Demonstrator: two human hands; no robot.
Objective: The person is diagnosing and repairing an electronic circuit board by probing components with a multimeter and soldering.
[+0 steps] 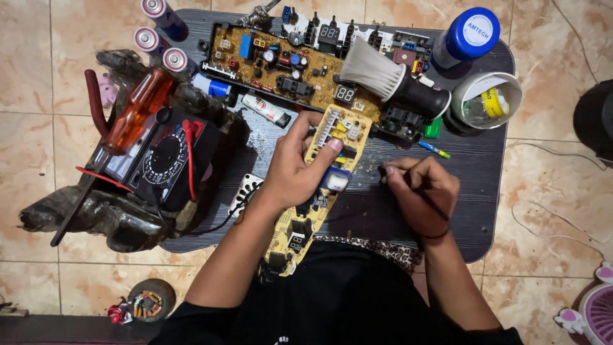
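Head view: your left hand [295,167] grips a yellow board [319,185] over the dark table [472,191] on tan floor tiles [555,243]; your right hand [423,191], beside the board, pinches a thin tool [424,190].

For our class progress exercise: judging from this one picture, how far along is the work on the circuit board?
Done: tools are laid out, the multimeter sits left.
In hand: the left hand holds the yellow circuit board tilted; the right hand grips a thin dark tool beside it.
Left: a second, larger board lies behind, untouched.
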